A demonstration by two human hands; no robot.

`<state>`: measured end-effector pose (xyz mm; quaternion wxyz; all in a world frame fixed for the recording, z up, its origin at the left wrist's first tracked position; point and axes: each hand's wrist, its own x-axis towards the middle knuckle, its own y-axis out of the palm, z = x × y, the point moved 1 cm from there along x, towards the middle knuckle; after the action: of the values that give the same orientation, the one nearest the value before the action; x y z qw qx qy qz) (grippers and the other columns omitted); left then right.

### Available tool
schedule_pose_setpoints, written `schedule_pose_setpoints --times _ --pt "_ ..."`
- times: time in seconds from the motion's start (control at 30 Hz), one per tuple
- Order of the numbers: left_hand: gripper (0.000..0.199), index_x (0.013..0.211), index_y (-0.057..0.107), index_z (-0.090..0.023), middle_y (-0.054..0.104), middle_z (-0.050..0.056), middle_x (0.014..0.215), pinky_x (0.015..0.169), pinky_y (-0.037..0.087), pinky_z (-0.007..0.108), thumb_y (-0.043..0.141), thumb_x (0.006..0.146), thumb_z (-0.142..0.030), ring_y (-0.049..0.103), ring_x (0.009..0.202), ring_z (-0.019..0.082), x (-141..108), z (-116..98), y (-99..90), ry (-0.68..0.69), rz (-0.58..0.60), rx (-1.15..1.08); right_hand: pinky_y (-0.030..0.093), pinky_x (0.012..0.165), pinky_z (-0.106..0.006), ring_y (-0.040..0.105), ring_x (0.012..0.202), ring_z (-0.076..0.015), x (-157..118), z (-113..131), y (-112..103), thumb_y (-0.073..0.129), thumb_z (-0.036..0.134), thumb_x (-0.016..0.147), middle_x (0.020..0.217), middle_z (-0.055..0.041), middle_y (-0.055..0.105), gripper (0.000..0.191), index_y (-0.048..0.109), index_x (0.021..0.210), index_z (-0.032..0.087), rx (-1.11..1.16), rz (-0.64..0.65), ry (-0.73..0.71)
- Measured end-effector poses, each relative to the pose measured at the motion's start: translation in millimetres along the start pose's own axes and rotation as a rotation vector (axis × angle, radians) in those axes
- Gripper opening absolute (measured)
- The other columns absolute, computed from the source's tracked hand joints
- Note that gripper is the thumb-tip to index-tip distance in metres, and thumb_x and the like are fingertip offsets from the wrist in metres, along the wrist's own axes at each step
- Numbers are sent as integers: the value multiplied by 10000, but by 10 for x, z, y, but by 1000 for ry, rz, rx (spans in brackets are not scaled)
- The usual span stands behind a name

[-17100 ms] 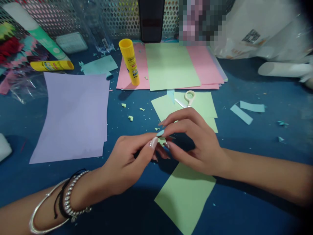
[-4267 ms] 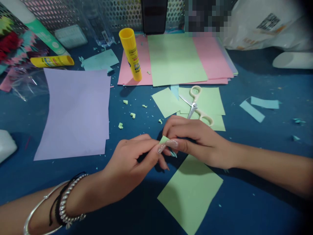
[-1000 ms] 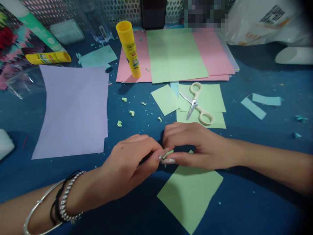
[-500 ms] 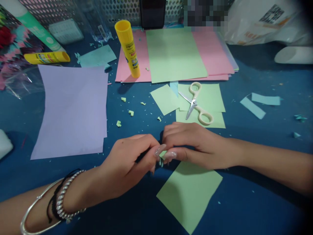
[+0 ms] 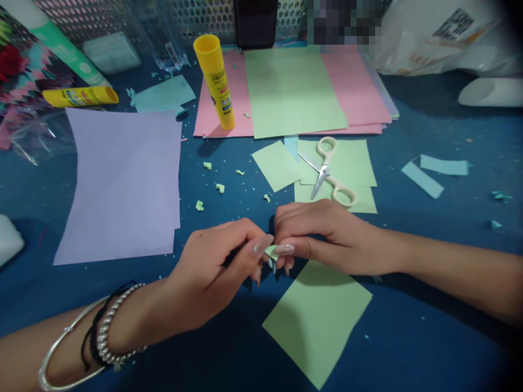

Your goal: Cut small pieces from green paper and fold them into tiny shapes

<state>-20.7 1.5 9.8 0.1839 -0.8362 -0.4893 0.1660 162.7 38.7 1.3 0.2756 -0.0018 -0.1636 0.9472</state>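
Note:
Between my fingertips is a small folded green paper piece (image 5: 272,252), mostly hidden by the fingers. My left hand (image 5: 224,267) pinches its left side, thumb on top. From the right, my right hand (image 5: 327,234) pinches the same piece with thumb and curled fingers. Below my right hand a green paper sheet (image 5: 321,321) lies flat. Scissors (image 5: 324,171) with cream handles rest, blades apart, on green paper squares (image 5: 351,160) just beyond my right hand. Tiny green paper bits (image 5: 220,188) are scattered beyond my left hand.
Purple sheets (image 5: 126,185) lie at left. A yellow glue stick (image 5: 216,81) stands by stacked pink paper (image 5: 351,87); another glue stick (image 5: 81,96) lies at back left. Blue strips (image 5: 443,165) are at right. A plastic bag (image 5: 433,38) and phone (image 5: 256,24) are at the back.
Both hands have shifted up slightly, and the fingertips have moved on the small green piece, which now shows more between the thumbs.

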Motion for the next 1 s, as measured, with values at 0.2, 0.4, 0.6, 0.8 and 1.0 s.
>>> schedule_pose_setpoints --times 0.2,0.4,0.6,0.8,1.0 --pt "325 681 501 -175 583 1 649 613 415 214 299 914 -279 535 633 107 24 18 -8 83 119 -62 445 647 -184 548 690 -75 -14 -10 14 450 131 879 704 -10 578 170 588 780 124 75 -29 20" --pt "289 722 541 -177 598 -2 699 665 427 191 318 906 -189 548 672 93 35 -6 -14 106 198 -1 438 667 -189 543 705 -76 -18 -3 12 427 113 884 712 -13 569 169 560 779 121 58 -31 6" --pt "261 703 539 -167 584 -18 669 612 416 179 342 875 -156 539 624 79 40 -7 -8 54 148 10 408 723 -203 520 738 -86 -10 -4 -2 456 119 878 740 -23 598 136 578 817 121 -52 13 -63" --pt "205 657 486 -167 554 -34 609 527 373 164 388 836 -141 495 553 67 41 6 -24 44 112 51 405 673 -222 495 703 -97 -15 -15 44 544 276 848 704 -8 551 152 559 795 135 -204 -13 -118" --pt "232 645 431 -181 546 -30 552 561 399 197 331 850 -140 493 557 88 46 30 -39 69 215 -109 455 727 -260 550 806 -114 -94 11 103 526 177 838 859 -26 576 38 513 828 211 -464 -364 -345"
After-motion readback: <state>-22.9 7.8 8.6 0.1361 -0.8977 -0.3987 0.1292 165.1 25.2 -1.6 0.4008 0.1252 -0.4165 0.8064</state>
